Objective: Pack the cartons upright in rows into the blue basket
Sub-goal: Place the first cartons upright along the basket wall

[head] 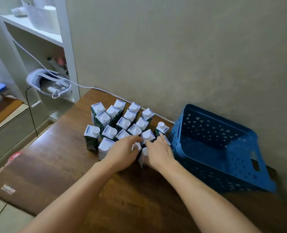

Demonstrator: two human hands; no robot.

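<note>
Several small cartons point(122, 121) with white caps and dark green sides stand upright in a cluster on the brown table point(68, 158). An empty blue basket point(211, 172) with triangular holes sits to their right against the wall. My left hand point(122, 152) is wrapped around a front carton point(136, 146) in the cluster. My right hand point(159, 153) grips the neighbouring front carton point(143, 157). One carton point(162, 127) stands apart, close to the basket's left wall.
A white shelf unit point(38, 47) stands at the back left with a white headset point(48, 83) and its cable running along the wall. A red-and-white round object point(15, 156) lies at the table's left edge. The wall is directly behind the cartons and basket.
</note>
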